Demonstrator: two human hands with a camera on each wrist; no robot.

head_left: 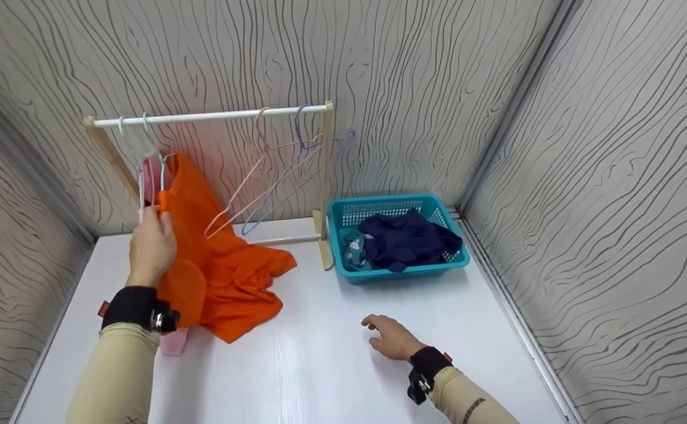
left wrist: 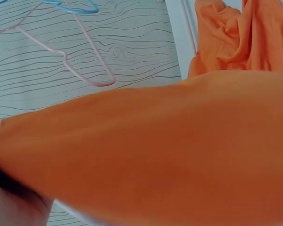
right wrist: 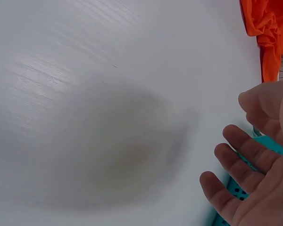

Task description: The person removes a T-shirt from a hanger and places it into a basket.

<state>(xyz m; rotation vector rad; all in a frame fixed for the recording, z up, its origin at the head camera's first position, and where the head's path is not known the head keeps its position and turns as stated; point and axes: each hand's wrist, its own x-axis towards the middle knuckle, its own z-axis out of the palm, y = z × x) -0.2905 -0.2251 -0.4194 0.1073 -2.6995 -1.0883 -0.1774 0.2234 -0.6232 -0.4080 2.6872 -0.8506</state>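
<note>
An orange shirt (head_left: pixel 225 288) hangs from a pale green hanger (head_left: pixel 162 168) at the left end of the rack, its lower part spread over the table. The left hand (head_left: pixel 152 244) grips the shirt's upper edge beside the hanger. In the left wrist view, the stretched orange cloth (left wrist: pixel 155 146) fills most of the picture and hides most of the hand. The right hand (head_left: pixel 393 337) hovers above the white table, fingers loosely bent and holding nothing. From the right wrist, its fingers (right wrist: pixel 247 150) appear apart, with the shirt and basket beyond them.
A white-barred wooden rack (head_left: pixel 208 118) stands at the back. A pink garment (head_left: pixel 152 176) hangs behind the shirt. Bare pink (head_left: pixel 243 188) and blue (head_left: pixel 298 126) hangers hang at the right. A teal basket (head_left: pixel 402 272) holds navy cloth (head_left: pixel 408 238). Patterned walls enclose the table.
</note>
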